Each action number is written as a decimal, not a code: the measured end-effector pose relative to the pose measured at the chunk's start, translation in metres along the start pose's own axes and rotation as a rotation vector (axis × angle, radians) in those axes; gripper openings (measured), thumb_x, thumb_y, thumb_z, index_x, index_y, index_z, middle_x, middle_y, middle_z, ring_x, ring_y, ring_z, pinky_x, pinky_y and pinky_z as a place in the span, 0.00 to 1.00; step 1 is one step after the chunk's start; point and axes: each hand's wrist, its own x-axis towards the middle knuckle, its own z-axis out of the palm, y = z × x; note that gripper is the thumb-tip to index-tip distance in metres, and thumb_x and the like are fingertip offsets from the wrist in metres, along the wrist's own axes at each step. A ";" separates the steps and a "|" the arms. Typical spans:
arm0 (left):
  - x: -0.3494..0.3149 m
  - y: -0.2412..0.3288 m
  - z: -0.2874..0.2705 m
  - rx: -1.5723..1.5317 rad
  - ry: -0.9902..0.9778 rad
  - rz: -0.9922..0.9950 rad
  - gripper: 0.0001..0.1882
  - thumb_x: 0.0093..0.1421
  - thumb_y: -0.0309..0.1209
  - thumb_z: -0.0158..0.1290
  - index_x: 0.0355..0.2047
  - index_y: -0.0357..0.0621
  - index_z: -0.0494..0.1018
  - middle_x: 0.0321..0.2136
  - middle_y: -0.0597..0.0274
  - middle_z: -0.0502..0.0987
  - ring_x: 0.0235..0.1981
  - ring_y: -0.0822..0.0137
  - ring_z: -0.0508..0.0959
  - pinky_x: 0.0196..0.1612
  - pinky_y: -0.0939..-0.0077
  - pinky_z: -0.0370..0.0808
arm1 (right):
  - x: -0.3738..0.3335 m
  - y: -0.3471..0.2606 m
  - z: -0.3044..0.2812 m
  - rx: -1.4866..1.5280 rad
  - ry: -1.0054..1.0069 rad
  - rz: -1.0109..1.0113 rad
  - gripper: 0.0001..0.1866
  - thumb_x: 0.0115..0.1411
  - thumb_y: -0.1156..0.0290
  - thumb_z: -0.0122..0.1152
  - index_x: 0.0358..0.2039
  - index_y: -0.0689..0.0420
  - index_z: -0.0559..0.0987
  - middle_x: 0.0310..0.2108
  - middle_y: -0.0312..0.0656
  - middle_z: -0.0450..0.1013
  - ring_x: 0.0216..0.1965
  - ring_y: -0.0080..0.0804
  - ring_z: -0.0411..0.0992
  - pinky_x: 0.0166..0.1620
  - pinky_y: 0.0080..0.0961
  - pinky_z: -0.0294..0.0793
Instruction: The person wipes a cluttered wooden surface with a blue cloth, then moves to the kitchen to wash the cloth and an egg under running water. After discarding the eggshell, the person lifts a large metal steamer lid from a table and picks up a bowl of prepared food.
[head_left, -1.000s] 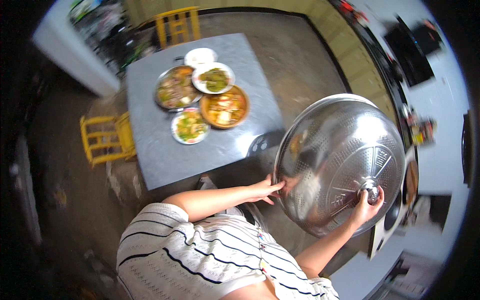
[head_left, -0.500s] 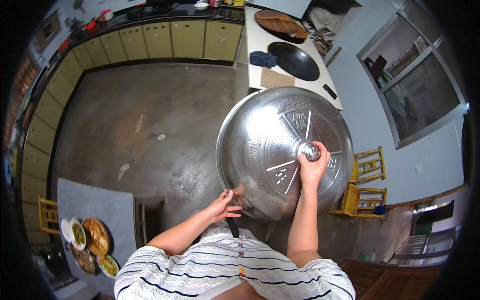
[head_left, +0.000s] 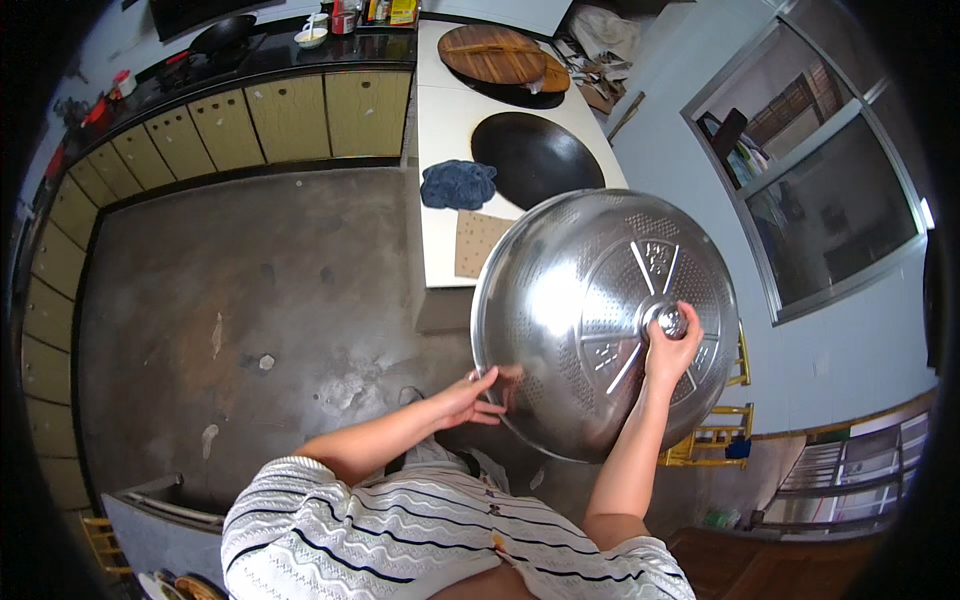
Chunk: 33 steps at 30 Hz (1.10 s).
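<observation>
A large domed metal lid (head_left: 560,330), shiny and dimpled with raised patterns, is held up in front of me. My right hand (head_left: 675,345) is closed around the round knob (head_left: 671,321) at its centre. On the lid's near left rim rests my left hand (head_left: 468,398), its thumb along the edge and its other fingers bent below. The lid is tilted, its top facing me. Beyond it, a big black wok (head_left: 536,160) is set into a white counter (head_left: 440,250), partly covered by the lid's far edge.
A dark blue cloth (head_left: 458,184) and a brown board (head_left: 480,243) lie beside the wok. Farther back sits a round wooden lid (head_left: 490,53). Yellow chairs (head_left: 722,432) stand at the right wall. A grey table (head_left: 165,545) with dishes is at lower left. Green cabinets (head_left: 290,118) line the back.
My body has moved forward, and the counter and wok now appear closer. The lid has come along in both hands, shifted right in view. The grey table has slid toward the lower edge.
</observation>
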 end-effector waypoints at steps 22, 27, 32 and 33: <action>-0.048 -0.064 0.061 0.070 0.295 0.505 0.36 0.62 0.46 0.49 0.62 0.40 0.48 0.58 0.42 0.55 0.48 0.49 0.74 0.53 0.59 0.72 | 0.019 0.029 0.010 0.344 -0.131 -0.209 0.26 0.42 0.71 0.67 0.45 0.54 0.75 0.41 0.45 0.67 0.45 0.40 0.69 0.51 0.31 0.67; -0.046 -0.065 0.048 0.041 0.125 0.523 0.28 0.65 0.43 0.45 0.60 0.43 0.54 0.54 0.52 0.66 0.52 0.47 0.71 0.57 0.56 0.66 | 0.020 0.028 0.016 0.357 -0.039 -0.205 0.27 0.42 0.71 0.66 0.46 0.55 0.74 0.43 0.46 0.69 0.47 0.42 0.69 0.53 0.32 0.66; -0.038 -0.053 0.045 -0.013 0.143 0.429 0.25 0.64 0.42 0.46 0.57 0.42 0.59 0.50 0.52 0.70 0.52 0.47 0.70 0.58 0.55 0.64 | 0.022 0.030 0.028 0.299 -0.050 -0.229 0.24 0.43 0.71 0.65 0.44 0.51 0.72 0.41 0.45 0.69 0.46 0.43 0.69 0.50 0.33 0.67; -0.029 -0.046 0.040 -0.013 0.149 0.408 0.25 0.64 0.43 0.46 0.56 0.42 0.60 0.50 0.52 0.70 0.53 0.47 0.70 0.57 0.56 0.65 | 0.026 0.031 0.030 0.298 -0.065 -0.254 0.24 0.44 0.71 0.65 0.45 0.51 0.72 0.42 0.45 0.68 0.46 0.43 0.69 0.50 0.32 0.67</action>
